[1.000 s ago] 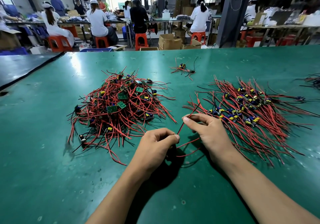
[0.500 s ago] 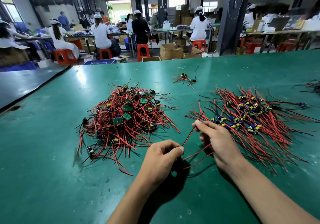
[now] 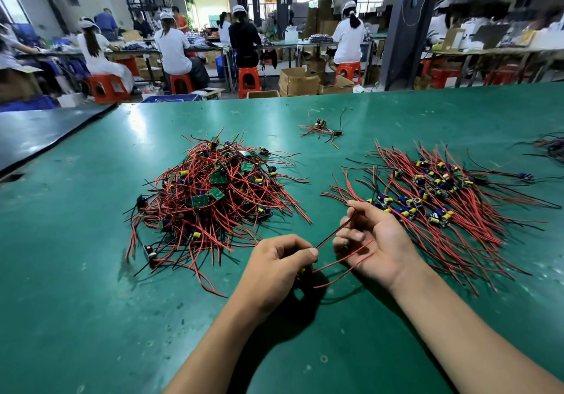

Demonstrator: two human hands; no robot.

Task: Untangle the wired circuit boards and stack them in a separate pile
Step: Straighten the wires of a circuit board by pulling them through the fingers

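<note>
While the left hand point(image 3: 274, 268) is pinching a wired board point(image 3: 302, 271) over the bench point(image 3: 91, 302), grip clamped, the right hand point(image 3: 375, 241) is clamping its light, bendy wires point(image 3: 332, 235); holding near the board is looking safest.

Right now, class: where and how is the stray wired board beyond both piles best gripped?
Pinch the stray wired board by its stiff body, from above: it lies on the table, thin wires splayed outward, and a wire would probably just bend.

Head-worn view, angled down, close over table point(image 3: 91, 271)
</note>
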